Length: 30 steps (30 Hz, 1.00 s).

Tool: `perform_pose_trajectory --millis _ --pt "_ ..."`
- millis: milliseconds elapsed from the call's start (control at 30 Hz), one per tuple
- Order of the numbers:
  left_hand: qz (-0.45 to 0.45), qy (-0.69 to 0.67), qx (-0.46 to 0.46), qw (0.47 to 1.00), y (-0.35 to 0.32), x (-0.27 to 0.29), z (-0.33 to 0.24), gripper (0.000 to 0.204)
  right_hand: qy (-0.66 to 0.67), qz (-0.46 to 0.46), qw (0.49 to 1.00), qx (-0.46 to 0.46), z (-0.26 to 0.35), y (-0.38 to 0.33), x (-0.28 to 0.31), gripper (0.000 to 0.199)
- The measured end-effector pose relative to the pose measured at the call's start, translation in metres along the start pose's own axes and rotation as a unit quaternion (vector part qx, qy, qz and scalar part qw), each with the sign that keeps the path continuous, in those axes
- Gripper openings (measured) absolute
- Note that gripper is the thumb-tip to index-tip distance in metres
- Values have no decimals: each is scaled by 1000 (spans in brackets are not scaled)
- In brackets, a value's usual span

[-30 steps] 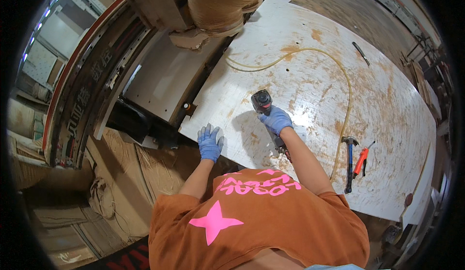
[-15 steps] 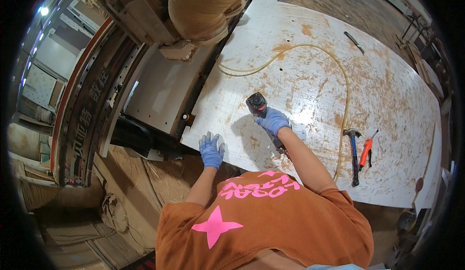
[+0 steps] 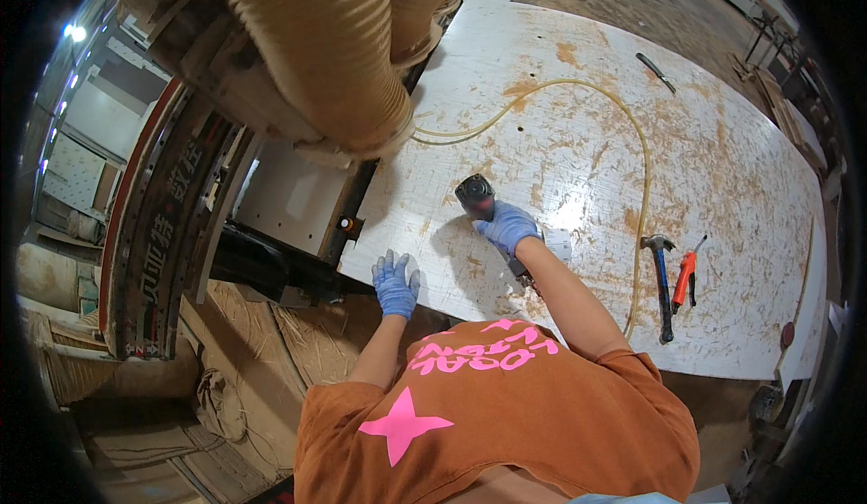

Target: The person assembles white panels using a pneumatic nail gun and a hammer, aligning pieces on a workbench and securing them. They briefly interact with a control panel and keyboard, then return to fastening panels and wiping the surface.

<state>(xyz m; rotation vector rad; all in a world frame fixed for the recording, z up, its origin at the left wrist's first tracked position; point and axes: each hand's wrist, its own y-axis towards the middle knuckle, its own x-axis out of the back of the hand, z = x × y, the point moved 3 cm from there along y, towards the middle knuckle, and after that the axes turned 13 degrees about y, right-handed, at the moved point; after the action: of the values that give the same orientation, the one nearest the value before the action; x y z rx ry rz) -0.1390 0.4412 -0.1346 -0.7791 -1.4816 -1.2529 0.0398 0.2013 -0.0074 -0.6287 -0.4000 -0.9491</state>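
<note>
My gloved right hand [image 3: 508, 228] is closed around a black handheld power tool [image 3: 474, 195]. Its rounded head carries a reddish patch and points away from me, while the lower end shows below my wrist; whether it is a drill or a nail gun I cannot tell. Under the tool lies a big scuffed white panel [image 3: 578, 156]. A small pale box-like piece [image 3: 557, 245] shows just right of my wrist, partly hidden by it. My gloved left hand [image 3: 395, 285] lies flat, fingers spread, on the panel's near left edge, holding nothing.
A thin yellowish hose [image 3: 639, 138] loops across the panel. On the right lie a blue-handled hammer [image 3: 662, 287] and a red-handled tool [image 3: 686, 278]; a dark knife-like tool [image 3: 655, 72] lies farther back. Machinery with thick ribbed ducts [image 3: 330, 48] overhangs the left side.
The ribbed ducts and the machine part at the upper left now reach farther right and nearer over the panel. Both my hands and the power tool stay nearly in place.
</note>
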Motion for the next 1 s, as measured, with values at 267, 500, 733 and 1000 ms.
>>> perform_pose_trajectory --millis 267,500,733,1000 --pt "30 -34 -41 998 -1 -1 -18 45 29 -19 999 31 -19 17 -5 51" --pt "82 -102 -127 983 -21 13 -55 45 253 31 967 16 -52 14 58 42" --pt "107 -125 -116 979 -34 16 -59 43 -74 -92 993 -6 -87 -25 141 45" --pt "120 -113 -105 981 -32 21 -62 40 -251 -189 944 -99 -136 -61 124 44"
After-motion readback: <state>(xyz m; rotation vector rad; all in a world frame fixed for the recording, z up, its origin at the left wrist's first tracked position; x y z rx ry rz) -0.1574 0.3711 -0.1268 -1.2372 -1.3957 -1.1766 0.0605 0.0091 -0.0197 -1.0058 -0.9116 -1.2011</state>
